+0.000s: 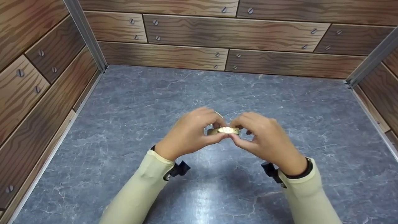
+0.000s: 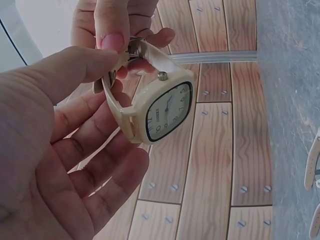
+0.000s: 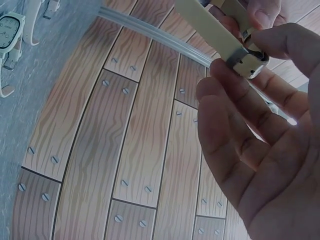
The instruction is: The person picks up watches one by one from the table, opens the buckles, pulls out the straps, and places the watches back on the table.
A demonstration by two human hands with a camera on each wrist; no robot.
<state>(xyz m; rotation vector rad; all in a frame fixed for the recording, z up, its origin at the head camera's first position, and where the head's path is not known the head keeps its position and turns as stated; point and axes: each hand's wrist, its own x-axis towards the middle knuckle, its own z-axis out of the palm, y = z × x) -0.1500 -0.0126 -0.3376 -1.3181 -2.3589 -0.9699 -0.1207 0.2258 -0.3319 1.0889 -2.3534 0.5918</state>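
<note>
Wristwatch [image 2: 161, 107], cream, one: we are holding it above the bench [image 1: 174, 85], left grip [image 1: 194, 130] and right grip [image 1: 266, 133] both pinching the strap [image 3: 210, 31] near the buckle [image 3: 237, 57]. We are judging it light, strap pliant, glass [image 2: 170, 111] scratch-prone; we are favouring strap or case [image 2: 142, 114] sides.

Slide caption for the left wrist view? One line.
Left hand and right hand pinch the cream strap of a rounded-square cream wristwatch, pale dial showing, before brown wood-grain panels.
</note>
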